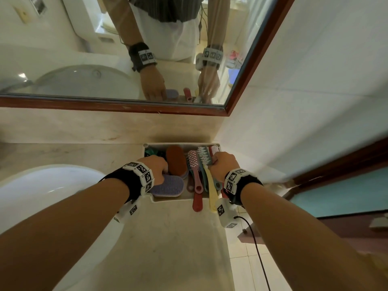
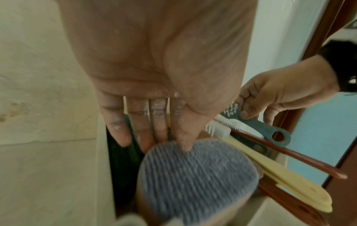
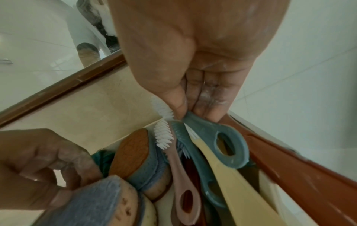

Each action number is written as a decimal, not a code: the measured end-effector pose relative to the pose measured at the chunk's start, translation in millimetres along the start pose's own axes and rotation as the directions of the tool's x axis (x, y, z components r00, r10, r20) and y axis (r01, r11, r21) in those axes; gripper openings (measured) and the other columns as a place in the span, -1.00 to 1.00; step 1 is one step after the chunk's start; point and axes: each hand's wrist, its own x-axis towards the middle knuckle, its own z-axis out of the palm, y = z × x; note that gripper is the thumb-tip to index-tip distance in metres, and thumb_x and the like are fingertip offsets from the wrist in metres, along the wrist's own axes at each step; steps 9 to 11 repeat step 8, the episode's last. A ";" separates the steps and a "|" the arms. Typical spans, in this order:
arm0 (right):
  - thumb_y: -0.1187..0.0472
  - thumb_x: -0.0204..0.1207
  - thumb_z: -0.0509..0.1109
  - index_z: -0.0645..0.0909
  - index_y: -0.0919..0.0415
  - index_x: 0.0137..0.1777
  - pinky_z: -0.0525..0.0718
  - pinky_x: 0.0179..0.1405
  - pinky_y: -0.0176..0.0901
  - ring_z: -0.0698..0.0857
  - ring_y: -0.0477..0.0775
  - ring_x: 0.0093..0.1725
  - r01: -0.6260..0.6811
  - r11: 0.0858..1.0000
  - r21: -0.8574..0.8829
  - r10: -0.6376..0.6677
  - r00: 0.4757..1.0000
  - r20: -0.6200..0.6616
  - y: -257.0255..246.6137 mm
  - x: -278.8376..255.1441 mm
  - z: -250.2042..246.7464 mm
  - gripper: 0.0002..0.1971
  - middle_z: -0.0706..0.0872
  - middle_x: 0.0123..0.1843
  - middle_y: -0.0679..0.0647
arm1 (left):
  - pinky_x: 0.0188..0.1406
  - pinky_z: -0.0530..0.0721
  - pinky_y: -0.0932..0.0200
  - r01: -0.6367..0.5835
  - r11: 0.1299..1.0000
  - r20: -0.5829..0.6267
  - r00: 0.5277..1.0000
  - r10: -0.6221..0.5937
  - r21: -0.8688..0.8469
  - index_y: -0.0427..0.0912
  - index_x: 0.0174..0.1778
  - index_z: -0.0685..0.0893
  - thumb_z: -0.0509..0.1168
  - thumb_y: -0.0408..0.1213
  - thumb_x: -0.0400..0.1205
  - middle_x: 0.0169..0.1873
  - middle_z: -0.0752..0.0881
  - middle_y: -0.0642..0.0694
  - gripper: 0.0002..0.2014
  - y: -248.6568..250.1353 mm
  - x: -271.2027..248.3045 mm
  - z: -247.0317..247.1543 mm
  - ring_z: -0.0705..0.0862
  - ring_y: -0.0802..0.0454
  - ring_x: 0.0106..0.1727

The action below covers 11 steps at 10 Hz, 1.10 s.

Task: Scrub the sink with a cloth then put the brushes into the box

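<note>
Pinching a grey-blue plastic brush with a looped handle (image 3: 222, 137) between thumb and fingertips, the right hand (image 1: 224, 163) holds it over the 3 o'clock side of the white rectangular plastic box (image 1: 174, 198), above a yellow long-handled brush (image 1: 211, 185) and a pink long-handled brush (image 1: 194, 166). The left hand (image 1: 156, 168) closes its grip on an oval scrubbing brush with lilac-grey bristles (image 1: 168, 186) at the box's 7 o'clock corner, thumb pressed on the bristles. The box sits on the beige marble desk (image 1: 174, 238), with the white sink (image 1: 42, 185) at 9 o'clock.
</note>
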 end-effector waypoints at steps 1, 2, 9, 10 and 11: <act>0.26 0.46 0.33 0.73 0.20 -0.08 0.74 -0.19 -0.10 0.72 0.15 -0.20 -0.054 0.994 0.095 0.057 0.998 -0.028 0.7 1.0 -6.7 -0.85 0.77 -0.11 0.12 | 0.27 0.64 0.03 0.015 1.000 -0.125 0.992 -0.019 -0.027 0.02 0.40 0.56 0.27 -0.21 0.63 0.35 0.58 -0.03 -0.61 -0.2 -2.4 -14.7 0.62 -0.05 0.25; 0.33 0.40 0.34 0.75 0.30 -0.12 0.82 -0.14 0.13 0.78 0.25 -0.18 -0.103 0.974 0.203 0.108 0.994 -0.017 0.3 3.7 -9.7 -0.84 0.79 -0.14 0.21 | 0.22 0.66 0.02 0.023 0.996 -0.222 0.974 -0.041 -0.081 0.05 0.38 0.55 0.25 -0.18 0.64 0.31 0.61 -0.05 -0.63 1.7 -1.8 -28.6 0.64 -0.06 0.22; 0.14 0.48 0.42 0.66 0.15 -0.11 0.80 -0.23 -0.05 0.73 0.09 -0.30 -0.138 0.987 0.087 0.139 0.990 -0.013 -2.5 15.6 18.2 -0.91 0.72 -0.22 0.05 | 0.22 0.66 0.04 0.046 0.989 -0.259 0.962 -0.081 -0.140 0.05 0.33 0.60 0.24 -0.21 0.61 0.31 0.62 -0.04 -0.64 -8.4 2.5 -25.7 0.64 -0.05 0.23; 0.14 0.48 0.42 0.66 0.15 -0.11 0.80 -0.23 -0.05 0.73 0.09 -0.30 -0.138 0.987 0.087 0.139 0.990 -0.013 -2.5 15.6 18.2 -0.91 0.72 -0.22 0.05 | 0.22 0.66 0.04 0.046 0.989 -0.259 0.962 -0.081 -0.140 0.05 0.33 0.60 0.24 -0.21 0.61 0.31 0.62 -0.04 -0.64 -8.4 2.5 -25.7 0.64 -0.05 0.23; 0.14 0.48 0.42 0.66 0.15 -0.11 0.80 -0.23 -0.05 0.73 0.09 -0.30 -0.138 0.987 0.087 0.139 0.990 -0.013 -2.5 15.6 18.2 -0.91 0.72 -0.22 0.05 | 0.22 0.66 0.04 0.046 0.989 -0.259 0.962 -0.081 -0.140 0.05 0.33 0.60 0.24 -0.21 0.61 0.31 0.62 -0.04 -0.64 -8.4 2.5 -25.7 0.64 -0.05 0.23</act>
